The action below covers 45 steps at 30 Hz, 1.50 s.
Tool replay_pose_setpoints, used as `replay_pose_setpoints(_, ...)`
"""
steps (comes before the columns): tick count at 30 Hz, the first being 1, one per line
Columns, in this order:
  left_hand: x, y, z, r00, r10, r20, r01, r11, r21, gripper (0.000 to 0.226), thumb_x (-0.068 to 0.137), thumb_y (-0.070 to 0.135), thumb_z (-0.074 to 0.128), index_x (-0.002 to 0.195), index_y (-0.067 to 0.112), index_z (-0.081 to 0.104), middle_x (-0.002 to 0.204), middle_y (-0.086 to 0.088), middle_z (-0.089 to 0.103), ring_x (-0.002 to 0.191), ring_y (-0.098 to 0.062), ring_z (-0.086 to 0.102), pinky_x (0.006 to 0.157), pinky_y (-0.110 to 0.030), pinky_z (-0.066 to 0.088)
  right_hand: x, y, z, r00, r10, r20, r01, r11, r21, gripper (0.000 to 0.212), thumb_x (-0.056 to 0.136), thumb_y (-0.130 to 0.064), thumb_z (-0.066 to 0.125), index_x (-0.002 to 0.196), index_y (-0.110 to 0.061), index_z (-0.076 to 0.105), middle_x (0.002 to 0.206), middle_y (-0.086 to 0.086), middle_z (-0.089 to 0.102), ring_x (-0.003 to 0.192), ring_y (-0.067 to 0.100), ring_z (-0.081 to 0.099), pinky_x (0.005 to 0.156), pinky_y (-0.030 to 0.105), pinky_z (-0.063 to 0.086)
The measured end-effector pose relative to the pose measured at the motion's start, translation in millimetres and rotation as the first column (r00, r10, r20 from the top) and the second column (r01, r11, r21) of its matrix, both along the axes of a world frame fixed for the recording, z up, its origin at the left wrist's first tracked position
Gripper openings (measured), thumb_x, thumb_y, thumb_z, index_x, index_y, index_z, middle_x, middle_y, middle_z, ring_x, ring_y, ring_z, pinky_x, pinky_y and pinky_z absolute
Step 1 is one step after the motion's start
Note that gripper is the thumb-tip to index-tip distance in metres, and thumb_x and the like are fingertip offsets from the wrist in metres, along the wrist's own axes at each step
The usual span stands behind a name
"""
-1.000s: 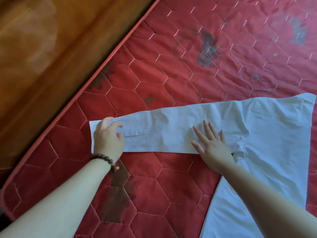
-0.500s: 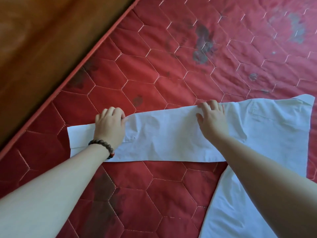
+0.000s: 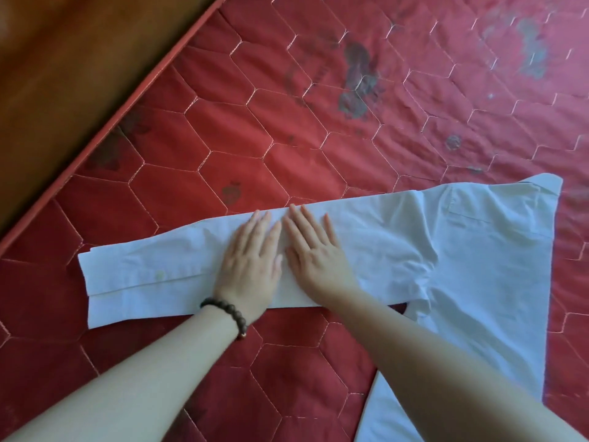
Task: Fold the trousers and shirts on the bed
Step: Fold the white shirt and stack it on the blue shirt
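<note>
Head view. I see both hands laid palm-down, side by side and nearly touching, on the outstretched sleeve (image 3: 197,266) of a white shirt (image 3: 478,260). Left hand (image 3: 250,266): fingers straight and together, pointing away from me, flat on the cloth; a dark bead bracelet (image 3: 228,314) sits at the wrist. Right hand (image 3: 314,250): fingers straight and slightly spread, also pressing flat, gripping nothing. Both forearms come in from the bottom edge and converge at the sleeve's middle. The shirt lies flat on the bed's red quilted mattress (image 3: 287,138); its sleeve runs out to the left with the cuff end lying free, and the body spreads to the right and down under my right forearm. Dark stains mark the mattress. A brown wooden floor (image 3: 63,59) shows beyond the mattress edge at upper left. I can read no labels or writing.
</note>
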State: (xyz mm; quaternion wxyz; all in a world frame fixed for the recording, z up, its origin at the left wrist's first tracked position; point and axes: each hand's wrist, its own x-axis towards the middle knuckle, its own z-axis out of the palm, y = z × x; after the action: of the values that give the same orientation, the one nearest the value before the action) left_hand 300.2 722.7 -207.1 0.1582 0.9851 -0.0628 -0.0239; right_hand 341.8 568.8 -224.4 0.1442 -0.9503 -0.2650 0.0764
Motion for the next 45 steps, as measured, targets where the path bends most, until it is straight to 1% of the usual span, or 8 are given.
replay_pose_setpoints(5, -11.2, -4.5, -29.6, 0.99, 0.019, -0.137, 0.016, 0.969, 0.245, 0.069, 0.092, 0.052, 0.025, 0.153, 0.02, 0.018, 0.161, -0.004, 0.016, 0.148, -0.033, 0.009, 0.115, -0.063, 0.01, 23.2, -71.7, -10.9, 0.975, -0.218, 0.033, 0.219, 0.947, -0.235, 0.068, 0.095, -0.058, 0.022, 0.154, -0.024, 0.015, 0.162, 0.001, 0.008, 0.149, 0.017, 0.005, 0.119, 0.051, 0.003)
replay_pose_setpoints(13, -10.4, -8.4, -31.0, 0.993, 0.029, -0.113, 0.004, 0.959, 0.282, 0.071, 0.091, 0.054, 0.024, 0.154, 0.021, 0.017, 0.162, -0.005, 0.013, 0.149, -0.034, 0.006, 0.114, -0.065, 0.007, 38.3, -126.0, -4.6, 0.855, -0.518, 0.029, 0.49, 0.786, -0.377, 0.069, 0.095, -0.055, 0.006, 0.154, -0.02, -0.003, 0.162, 0.001, -0.009, 0.147, 0.012, -0.015, 0.118, 0.05, -0.009)
replay_pose_setpoints(19, -12.1, 1.9, -12.8, 0.988, 0.054, -0.145, -0.011, 0.959, 0.283, 0.063, 0.093, 0.047, 0.022, 0.152, 0.023, 0.024, 0.161, -0.006, 0.018, 0.149, -0.026, 0.009, 0.118, -0.056, 0.001, -4.6, -26.2, -1.1, 0.964, -0.265, -0.017, 0.254, 0.942, -0.221, 0.069, 0.095, -0.051, 0.011, 0.153, -0.013, 0.011, 0.161, 0.004, 0.005, 0.149, 0.019, 0.0, 0.118, 0.051, -0.008)
replay_pose_setpoints(28, -54.8, 112.3, -16.1, 0.977, 0.179, -0.116, -0.139, 0.947, 0.29, 0.067, 0.096, 0.052, 0.02, 0.152, 0.017, 0.025, 0.16, -0.002, 0.019, 0.149, -0.02, 0.014, 0.117, -0.054, 0.014, -43.1, 100.2, -6.0, 0.998, -0.059, -0.015, 0.058, 0.993, -0.105, 0.062, 0.099, -0.043, 0.024, 0.153, -0.012, 0.018, 0.161, 0.004, 0.012, 0.149, 0.019, 0.005, 0.118, 0.057, 0.003)
replay_pose_setpoints(34, -56.1, 121.1, -22.5, 0.986, 0.132, -0.098, -0.101, 0.956, 0.276, 0.067, 0.095, 0.05, 0.023, 0.154, 0.019, 0.016, 0.162, -0.001, 0.01, 0.149, -0.02, 0.009, 0.118, -0.051, 0.014, -31.0, 42.8, -12.4, 0.981, -0.191, 0.007, 0.188, 0.957, -0.221, 0.059, 0.099, -0.05, 0.013, 0.154, -0.03, 0.002, 0.159, -0.008, -0.005, 0.148, 0.011, -0.007, 0.118, 0.053, -0.004)
replay_pose_setpoints(39, -62.1, 139.2, -4.6, 0.996, 0.083, -0.042, -0.076, 0.986, 0.151, 0.058, 0.091, 0.044, 0.038, 0.138, 0.012, 0.052, 0.152, -0.009, 0.038, 0.144, -0.023, 0.029, 0.117, -0.047, 0.017, -18.7, -15.4, -2.5, 0.911, -0.405, -0.078, 0.345, 0.852, -0.395, 0.061, 0.097, -0.051, 0.005, 0.153, -0.03, -0.007, 0.162, -0.004, -0.011, 0.146, 0.011, -0.018, 0.118, 0.053, -0.005)
replay_pose_setpoints(41, -79.1, 155.1, 0.5, 0.995, 0.053, -0.083, -0.038, 0.983, 0.177, 0.068, 0.087, 0.056, 0.04, 0.141, 0.015, 0.048, 0.155, -0.01, 0.033, 0.146, -0.023, 0.023, 0.117, -0.052, 0.015, -18.0, -5.8, 4.9, 0.897, -0.43, -0.101, 0.356, 0.84, -0.408, 0.065, 0.097, -0.05, 0.011, 0.154, -0.023, -0.004, 0.162, -0.002, -0.012, 0.147, 0.013, -0.015, 0.117, 0.053, -0.007)
replay_pose_setpoints(45, -92.6, 175.7, 6.1, 0.972, -0.013, -0.234, 0.077, 0.962, 0.263, 0.088, 0.082, 0.071, 0.035, 0.152, 0.02, 0.024, 0.161, -0.008, 0.015, 0.15, -0.022, 0.006, 0.118, -0.056, 0.012, -44.2, 59.7, 22.5, 0.98, -0.129, -0.154, 0.105, 0.981, -0.16, 0.068, 0.098, -0.045, 0.031, 0.153, -0.012, 0.008, 0.16, 0.002, -0.003, 0.149, 0.018, -0.003, 0.12, 0.05, 0.0)
